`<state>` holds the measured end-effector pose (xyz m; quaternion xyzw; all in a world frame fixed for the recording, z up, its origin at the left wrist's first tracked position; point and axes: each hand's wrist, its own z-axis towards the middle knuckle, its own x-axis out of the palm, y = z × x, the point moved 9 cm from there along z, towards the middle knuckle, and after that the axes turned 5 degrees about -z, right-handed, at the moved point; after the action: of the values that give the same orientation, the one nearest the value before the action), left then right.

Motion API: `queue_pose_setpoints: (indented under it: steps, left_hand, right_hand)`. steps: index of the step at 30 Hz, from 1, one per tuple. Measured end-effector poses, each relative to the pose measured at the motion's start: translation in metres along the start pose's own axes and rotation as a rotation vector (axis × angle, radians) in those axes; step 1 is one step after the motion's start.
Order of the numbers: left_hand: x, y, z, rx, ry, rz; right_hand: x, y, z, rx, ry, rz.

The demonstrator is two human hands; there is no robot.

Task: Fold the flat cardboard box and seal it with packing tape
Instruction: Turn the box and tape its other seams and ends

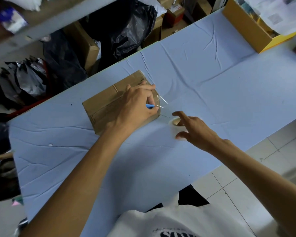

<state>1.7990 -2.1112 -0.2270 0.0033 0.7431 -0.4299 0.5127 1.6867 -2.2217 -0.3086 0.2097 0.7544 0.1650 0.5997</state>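
One box (105,106), left hand (138,104) atop, gripping cutter (150,106)

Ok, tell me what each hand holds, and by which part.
The left hand pinches a small blue tool by one end, over the cardboard box. The right hand is spread over the tape roll; grip cannot be told.

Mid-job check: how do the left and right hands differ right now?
The left hand lies on the box; the right hand is over the tape roll beside it. The left hand's fingers curl round a blue tool; the right hand's are spread, not closed on the roll. Both are bare and over the table.
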Motion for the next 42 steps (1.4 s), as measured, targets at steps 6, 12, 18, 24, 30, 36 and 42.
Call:
queue_pose_setpoints:
  steps: [6, 12, 18, 24, 30, 36, 42]
  left_hand:
    - [0.002, 0.000, -0.002, 0.038, -0.009, -0.026]
    - [-0.001, -0.008, -0.012, 0.158, -0.090, -0.006]
    - [-0.009, -0.021, -0.034, 0.225, -0.198, -0.007]
    - [0.031, -0.015, -0.071, 0.121, -0.069, -0.186]
    - [0.137, 0.062, -0.090, -0.156, 0.165, -0.221]
    - [0.149, 0.105, -0.081, -0.307, -0.105, -0.102]
    - [0.129, 0.074, -0.081, -0.129, -0.204, 0.064]
  right_hand:
    - [0.001, -0.014, 0.011, -0.059, -0.029, -0.083]
    - [0.038, -0.033, -0.006, -0.068, 0.190, -0.252]
    - [0.039, -0.036, -0.009, -0.096, 0.152, -0.343]
    - [-0.007, -0.017, -0.003, -0.112, -0.062, -0.285]
    - [-0.033, -0.013, 0.021, 0.132, -0.115, 0.399]
    - [-0.025, -0.013, 0.032, 0.276, -0.147, 0.642]
    - [-0.025, 0.002, 0.037, 0.329, -0.079, 0.954]
